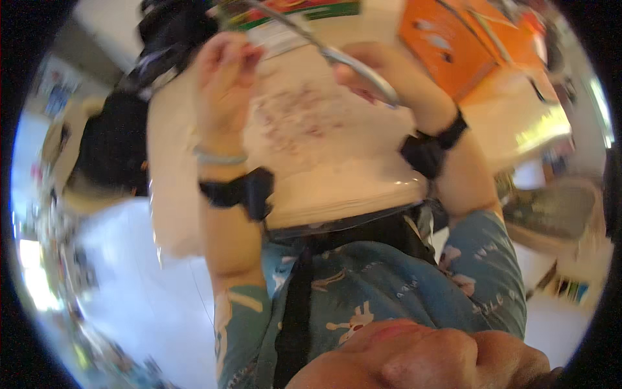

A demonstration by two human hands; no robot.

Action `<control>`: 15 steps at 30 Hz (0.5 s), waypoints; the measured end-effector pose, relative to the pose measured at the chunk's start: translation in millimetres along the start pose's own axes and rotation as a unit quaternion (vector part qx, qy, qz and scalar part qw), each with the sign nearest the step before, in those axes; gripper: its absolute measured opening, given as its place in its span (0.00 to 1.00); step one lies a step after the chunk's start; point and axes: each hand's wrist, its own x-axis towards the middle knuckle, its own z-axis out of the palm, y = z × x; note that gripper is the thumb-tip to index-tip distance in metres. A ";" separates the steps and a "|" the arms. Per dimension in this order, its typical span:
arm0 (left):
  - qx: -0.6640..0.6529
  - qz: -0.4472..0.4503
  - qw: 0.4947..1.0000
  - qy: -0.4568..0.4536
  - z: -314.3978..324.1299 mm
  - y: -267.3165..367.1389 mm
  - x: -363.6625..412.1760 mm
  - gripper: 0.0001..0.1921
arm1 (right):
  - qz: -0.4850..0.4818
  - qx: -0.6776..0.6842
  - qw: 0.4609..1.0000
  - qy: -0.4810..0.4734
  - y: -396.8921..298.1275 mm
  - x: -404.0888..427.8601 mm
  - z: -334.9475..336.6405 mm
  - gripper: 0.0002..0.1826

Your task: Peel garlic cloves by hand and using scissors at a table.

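My right hand [376, 63] grips a long, thin grey tool [357, 70], blurred by motion, that slants from the top edge down past the hand. Its exact kind is not clear. To its left my left hand [226, 80] is raised with curled fingers; blur hides whether anything small is between them. Below and between both hands, many small dark reddish bits [303, 116] lie scattered across the pale, shiny tabletop or table cover [340, 170].
An orange box or bag [447, 44] stands at the upper right. Behind the hands lies a red and green package [311, 8]. Black fabric [175, 34] is at the upper left, and a dark chair-like shape [112, 141] stands beside the table's left edge.
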 end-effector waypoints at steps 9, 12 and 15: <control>0.176 -0.149 0.972 0.051 17.6 1.7 -8.9 0.13 | 0.152 -0.439 0.866 0.183 40.8 19.5 -15.3 0.23; 0.277 -0.197 0.939 0.043 23.9 -0.5 -9.6 0.11 | 0.153 -0.449 0.865 0.163 39.1 18.4 -15.1 0.19; 0.285 -0.218 0.932 0.054 24.8 -4.1 -11.4 0.09 | 0.133 -0.476 0.852 0.171 34.0 21.4 -4.5 0.17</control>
